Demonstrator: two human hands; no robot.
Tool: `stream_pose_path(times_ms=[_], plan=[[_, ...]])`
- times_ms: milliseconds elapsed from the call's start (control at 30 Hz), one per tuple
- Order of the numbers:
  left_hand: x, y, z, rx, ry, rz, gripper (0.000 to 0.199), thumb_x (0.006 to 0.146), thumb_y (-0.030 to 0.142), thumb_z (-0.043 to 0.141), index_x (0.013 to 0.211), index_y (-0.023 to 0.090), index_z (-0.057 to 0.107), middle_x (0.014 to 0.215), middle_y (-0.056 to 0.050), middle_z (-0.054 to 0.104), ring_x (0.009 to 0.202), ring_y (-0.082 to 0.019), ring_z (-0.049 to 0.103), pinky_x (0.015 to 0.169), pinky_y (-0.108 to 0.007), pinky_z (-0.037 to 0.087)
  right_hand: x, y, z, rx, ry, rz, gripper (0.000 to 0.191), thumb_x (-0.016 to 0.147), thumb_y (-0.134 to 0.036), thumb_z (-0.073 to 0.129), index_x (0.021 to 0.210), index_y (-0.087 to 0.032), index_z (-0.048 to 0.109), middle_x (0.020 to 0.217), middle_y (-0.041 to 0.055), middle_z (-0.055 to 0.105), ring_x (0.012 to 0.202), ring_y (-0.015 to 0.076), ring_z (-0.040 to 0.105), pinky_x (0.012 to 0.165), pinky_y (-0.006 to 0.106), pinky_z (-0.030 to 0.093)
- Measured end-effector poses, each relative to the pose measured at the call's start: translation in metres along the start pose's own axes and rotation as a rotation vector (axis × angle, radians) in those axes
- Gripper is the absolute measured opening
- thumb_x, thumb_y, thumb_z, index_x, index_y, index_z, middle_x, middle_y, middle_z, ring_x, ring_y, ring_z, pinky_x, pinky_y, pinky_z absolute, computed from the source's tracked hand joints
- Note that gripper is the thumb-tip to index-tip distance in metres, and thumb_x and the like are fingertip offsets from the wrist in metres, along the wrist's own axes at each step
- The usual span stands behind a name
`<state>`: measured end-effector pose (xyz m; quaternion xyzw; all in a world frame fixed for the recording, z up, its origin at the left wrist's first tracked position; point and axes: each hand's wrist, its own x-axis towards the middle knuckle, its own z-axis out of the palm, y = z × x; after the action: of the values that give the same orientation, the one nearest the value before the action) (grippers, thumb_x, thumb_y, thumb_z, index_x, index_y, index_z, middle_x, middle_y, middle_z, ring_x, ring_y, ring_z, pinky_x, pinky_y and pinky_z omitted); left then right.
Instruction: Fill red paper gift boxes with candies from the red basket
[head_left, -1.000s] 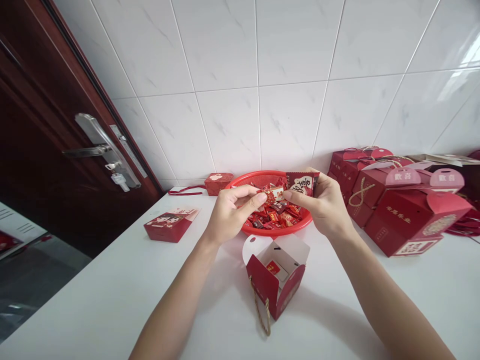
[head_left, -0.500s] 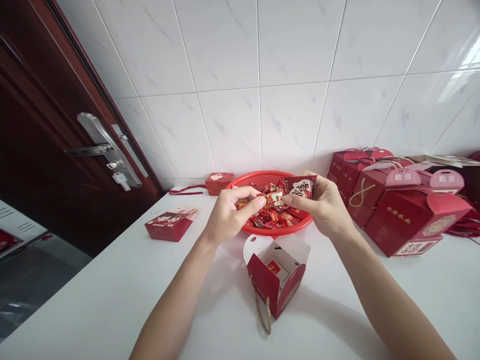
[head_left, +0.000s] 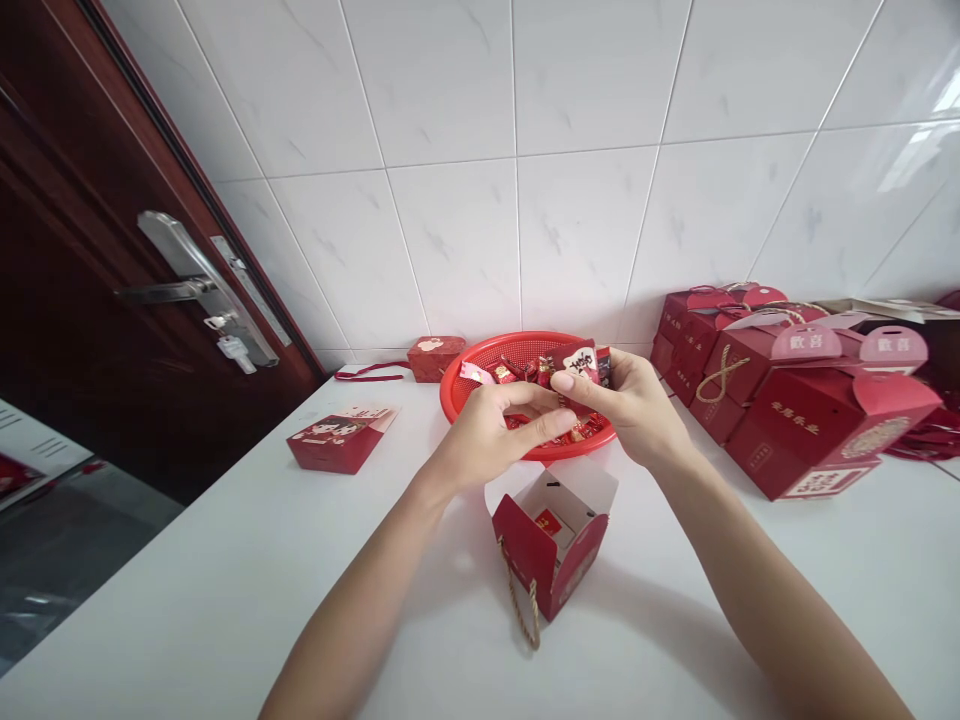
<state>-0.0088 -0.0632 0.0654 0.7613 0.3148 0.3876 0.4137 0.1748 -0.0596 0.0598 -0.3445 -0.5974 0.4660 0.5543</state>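
Observation:
My right hand [head_left: 649, 410] is closed on a dark red candy packet [head_left: 579, 362] with a white patch and black writing, held above the basket. Its thumb lies across the packet's front, and a darker wrapper edge shows behind. Close by on the left, my left hand [head_left: 491, 430] has its thumb and fingers apart, the tips near the packet's lower edge; I see nothing held in it. Beneath both hands, a red plastic basket [head_left: 457, 385] contains several wrapped candies. In front of it, a red gift box [head_left: 525, 525] with a rope handle stands open, a red item [head_left: 547, 522] inside.
A small red box [head_left: 334, 445] lies at the left, and another [head_left: 435, 358] with a red ribbon [head_left: 367, 374] sits by the tiled wall. Several closed red gift boxes [head_left: 810, 425] are stacked at the right. A door with a metal handle [head_left: 176, 290] is at the left.
The small candy pinched by my left hand is no longer visible there. My left fingers have spread and moved right, toward the right hand, which still holds its packet.

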Motion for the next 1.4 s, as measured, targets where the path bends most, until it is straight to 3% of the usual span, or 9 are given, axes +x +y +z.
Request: stream_pose_path(times_ms=[133,267,400,567,667,867,967,1133,1400], plan=[[0.002,-0.003,0.002,0.029,0.077,0.049,0.030,0.093,0.042,0.063,0.080,0.017,0.075,0.074,-0.003,0.069,0.073,-0.016,0.062,0.068,-0.029,0.050,-0.001,-0.002,0.000,-0.010,-0.035,0.006,0.039,0.070,-0.053,0.085,0.078,-0.020,0.066,0.066,-0.0019,0.061,0.057,0.0125,0.052,0.051,0.026,0.042],[0.001,-0.002,-0.006,0.112,0.039,0.053,0.027,0.092,0.036,0.063,0.075,0.016,0.072,0.071,-0.002,0.067,0.068,-0.014,0.057,0.064,-0.027,0.047,0.000,-0.004,-0.004,-0.053,-0.010,-0.020,0.037,0.078,-0.055,0.078,0.081,-0.019,0.068,0.069,-0.0007,0.063,0.058,0.0122,0.053,0.051,0.026,0.042],[-0.003,0.004,-0.021,0.183,-0.093,0.023,0.026,0.089,0.036,0.064,0.073,0.017,0.071,0.074,-0.003,0.069,0.071,-0.015,0.059,0.067,-0.027,0.048,0.003,-0.008,-0.009,0.002,0.028,-0.045,0.031,0.086,-0.051,0.070,0.079,-0.022,0.060,0.069,-0.0017,0.061,0.061,0.0133,0.055,0.054,0.025,0.044],[-0.008,0.009,-0.041,0.315,-0.362,-0.040,0.024,0.089,0.037,0.065,0.078,0.019,0.075,0.083,-0.004,0.074,0.079,-0.018,0.064,0.073,-0.027,0.049,0.002,-0.012,-0.013,-0.014,-0.061,-0.007,0.025,0.090,-0.045,0.065,0.080,-0.024,0.055,0.069,-0.0019,0.063,0.063,0.0160,0.059,0.058,0.028,0.048],[-0.010,0.008,-0.043,0.421,-0.397,-0.086,0.025,0.089,0.041,0.063,0.089,0.021,0.078,0.091,-0.003,0.076,0.084,-0.020,0.066,0.073,-0.027,0.048,0.000,-0.014,-0.013,-0.133,-0.121,-0.025,0.023,0.091,-0.044,0.064,0.083,-0.023,0.059,0.070,-0.0017,0.061,0.065,0.0147,0.057,0.060,0.028,0.047],[-0.010,0.004,-0.029,0.623,-0.523,-0.344,0.035,0.087,0.046,0.058,0.065,0.021,0.069,0.057,0.002,0.061,0.050,-0.014,0.051,0.050,-0.027,0.031,-0.007,-0.020,-0.010,-0.333,-0.336,-0.026,0.016,0.091,-0.034,0.063,0.082,-0.021,0.066,0.074,-0.0005,0.061,0.068,0.0143,0.055,0.062,0.028,0.046],[-0.011,0.006,-0.028,0.677,-0.565,-0.408,0.026,0.080,0.047,0.066,0.082,0.023,0.074,0.064,0.002,0.065,0.056,-0.015,0.055,0.051,-0.026,0.033,-0.011,-0.022,-0.009,-0.366,-0.468,-0.009,0.015,0.092,-0.032,0.061,0.086,-0.021,0.069,0.078,0.0008,0.066,0.069,0.0154,0.059,0.059,0.027,0.049],[-0.012,0.003,-0.036,0.672,-0.705,-0.395,0.057,0.066,0.051,0.079,0.114,0.022,0.068,0.084,-0.001,0.070,0.073,-0.020,0.064,0.057,-0.024,0.041,-0.015,-0.015,-0.004,-0.407,-0.789,0.046,0.018,0.094,-0.032,0.058,0.097,-0.022,0.072,0.076,-0.0007,0.070,0.060,0.0127,0.061,0.052,0.023,0.048],[-0.016,0.003,-0.039,0.680,-0.671,-0.404,0.082,0.064,0.049,0.081,0.139,0.023,0.058,0.090,-0.002,0.067,0.082,-0.022,0.064,0.065,-0.025,0.044,-0.014,-0.017,-0.014,-0.787,-0.606,-0.019,0.021,0.095,-0.040,0.058,0.100,-0.023,0.070,0.072,-0.0004,0.067,0.056,0.0132,0.055,0.050,0.025,0.036]])
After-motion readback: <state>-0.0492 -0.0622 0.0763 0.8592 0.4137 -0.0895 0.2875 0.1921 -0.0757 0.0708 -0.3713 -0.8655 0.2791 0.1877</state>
